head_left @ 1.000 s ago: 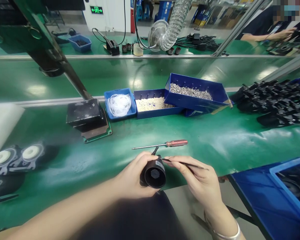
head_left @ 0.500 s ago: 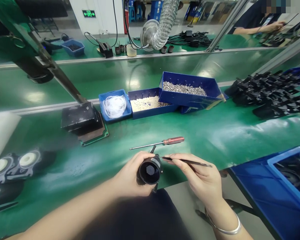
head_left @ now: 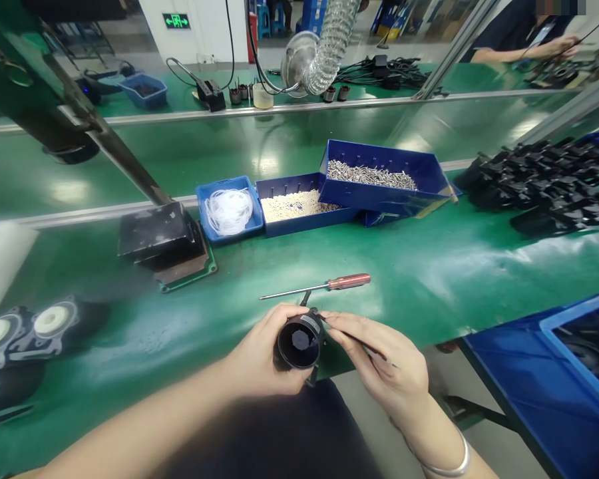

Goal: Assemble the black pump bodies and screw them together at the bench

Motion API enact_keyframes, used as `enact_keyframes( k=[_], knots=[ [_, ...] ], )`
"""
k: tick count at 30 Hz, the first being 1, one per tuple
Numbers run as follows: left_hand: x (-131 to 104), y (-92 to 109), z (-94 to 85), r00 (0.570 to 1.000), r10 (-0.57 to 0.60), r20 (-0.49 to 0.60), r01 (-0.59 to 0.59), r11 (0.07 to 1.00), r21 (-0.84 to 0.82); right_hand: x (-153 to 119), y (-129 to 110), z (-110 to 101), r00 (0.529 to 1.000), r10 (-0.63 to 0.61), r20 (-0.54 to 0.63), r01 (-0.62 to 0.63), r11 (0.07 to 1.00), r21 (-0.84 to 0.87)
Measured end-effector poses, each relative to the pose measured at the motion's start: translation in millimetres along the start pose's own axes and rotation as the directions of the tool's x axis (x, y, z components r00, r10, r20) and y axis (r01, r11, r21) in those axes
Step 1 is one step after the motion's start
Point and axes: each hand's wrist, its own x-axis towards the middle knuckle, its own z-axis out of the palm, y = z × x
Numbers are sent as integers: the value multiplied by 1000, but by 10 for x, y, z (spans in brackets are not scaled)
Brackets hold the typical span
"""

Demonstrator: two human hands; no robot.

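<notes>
My left hand (head_left: 267, 349) is wrapped round a black cylindrical housing (head_left: 299, 342), its round open end tilted up towards me. A pale label strip shows on its rim. In my right hand (head_left: 389, 362) a slim dark pair of tweezers (head_left: 362, 341) is pinched between thumb and fingers. Their tip lies at the upper right side of the housing, partly hidden by my fingertips. Just beyond both hands a screwdriver (head_left: 348, 282) with a red handle lies on the green bench (head_left: 219, 286).
Behind stand a blue tray of clear tubing (head_left: 228, 211), a bin of small cream pieces (head_left: 292, 205) and a bin of screws (head_left: 372, 175). Black housings (head_left: 554, 179) crowd the right. A black stand base (head_left: 160, 233) and parts with white discs (head_left: 54, 319) are at left. Across, a person works.
My right hand has moved left and closer to the housing, and the tweezers now tilt more steeply. My left hand keeps the housing almost in place.
</notes>
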Motion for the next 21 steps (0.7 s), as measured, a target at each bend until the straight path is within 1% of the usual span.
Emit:
enact_keyframes(
  k=[2,3,5,7,8,11,14,17,19,21],
  knots=[
    [1,-8,3,1000,17,-20,-17,1000,-4,-1,-9,22,999,-53,-2,53,998,-18],
    [1,-15,3,999,31,-28,-32,999,-5,3,-12,26,998,-56,-4,56,998,-18],
    [2,-37,3,997,74,-31,-74,997,-4,22,-13,10,1000,6,4,-6,1000,1],
    [1,-65,2,992,122,-12,-122,992,-2,62,-2,-39,995,92,32,-93,995,24],
    [-1,-79,1,990,144,-1,-144,990,-7,90,8,-72,992,113,52,-115,993,31],
    [-16,-107,-2,986,166,33,-165,986,-27,205,51,-180,981,116,154,-125,991,49],
    [-38,-116,-7,985,143,100,-141,990,-29,332,99,-271,947,138,289,-169,982,84],
    [-50,-117,-13,976,127,177,-125,992,-25,413,136,-330,916,142,376,-203,971,128],
    [-46,-118,-13,976,133,170,-127,991,-41,419,147,-351,912,163,377,-235,960,153],
    [-36,-115,-8,982,134,131,-128,990,-52,384,142,-355,926,199,321,-259,953,155]
  ],
)
